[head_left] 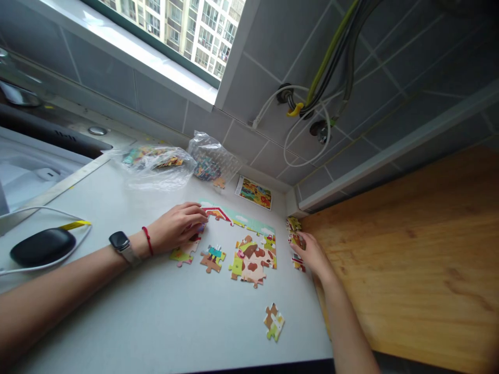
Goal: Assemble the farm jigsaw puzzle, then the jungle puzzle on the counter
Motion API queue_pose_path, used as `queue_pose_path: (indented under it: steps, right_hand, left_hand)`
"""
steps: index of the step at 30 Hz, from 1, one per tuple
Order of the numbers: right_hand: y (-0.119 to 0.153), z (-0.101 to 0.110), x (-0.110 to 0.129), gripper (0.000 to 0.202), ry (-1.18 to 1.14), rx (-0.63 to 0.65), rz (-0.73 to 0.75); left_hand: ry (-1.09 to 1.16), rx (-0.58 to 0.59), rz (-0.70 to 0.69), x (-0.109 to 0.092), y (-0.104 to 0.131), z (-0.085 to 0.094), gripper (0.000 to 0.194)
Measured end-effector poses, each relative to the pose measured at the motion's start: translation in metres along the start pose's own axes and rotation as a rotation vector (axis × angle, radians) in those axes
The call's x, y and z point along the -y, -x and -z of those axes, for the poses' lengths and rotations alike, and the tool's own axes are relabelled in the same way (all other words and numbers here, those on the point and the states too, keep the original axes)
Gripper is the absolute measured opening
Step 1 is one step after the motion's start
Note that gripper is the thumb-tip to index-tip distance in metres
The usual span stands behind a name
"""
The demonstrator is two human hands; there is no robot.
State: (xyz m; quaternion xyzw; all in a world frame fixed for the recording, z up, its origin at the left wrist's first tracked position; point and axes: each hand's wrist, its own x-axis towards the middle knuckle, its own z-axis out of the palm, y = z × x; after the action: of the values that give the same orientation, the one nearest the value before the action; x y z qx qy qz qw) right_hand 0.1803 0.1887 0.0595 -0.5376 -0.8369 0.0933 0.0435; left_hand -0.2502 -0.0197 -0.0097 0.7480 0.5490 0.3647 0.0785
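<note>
My left hand (177, 227) lies on the left side of a partly joined jigsaw puzzle (253, 225), fingers loosely bent and slightly apart, covering some of its pieces. At the right, my right hand (312, 255) has its fingers closed on a puzzle piece (298, 240) in a small row of loose pieces beside the wooden board. A joined cow section (253, 262) meets the puzzle's right edge. Left of it lies a separate piece with blue and brown parts (213, 258). Nearer me is a small joined cluster with a white animal shape (274, 322).
Behind the puzzle are two clear plastic bags (159, 169) with more pieces and a picture card (254, 192). A black oval device (42, 246) with a white cable sits at left. The wooden board (405, 249) borders the white worktop (156, 317) on the right.
</note>
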Motion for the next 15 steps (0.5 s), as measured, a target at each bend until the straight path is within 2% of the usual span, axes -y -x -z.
queue_pose_path:
  steps: [2,4,15]
  right_hand:
    - [-0.008,0.005,-0.020,0.055,0.014,0.029,-0.019]
    - [-0.012,0.005,-0.029,0.059,0.018,0.061,-0.025]
    - [-0.020,0.000,-0.035,0.057,0.113,0.114,-0.004]
  left_hand:
    - [0.014,-0.002,0.007,0.002,0.000,0.000,0.027]
    - [0.015,-0.013,0.011,0.003,0.000,0.000,0.029]
    - [-0.028,0.038,-0.013,0.001,-0.002,0.007,0.028]
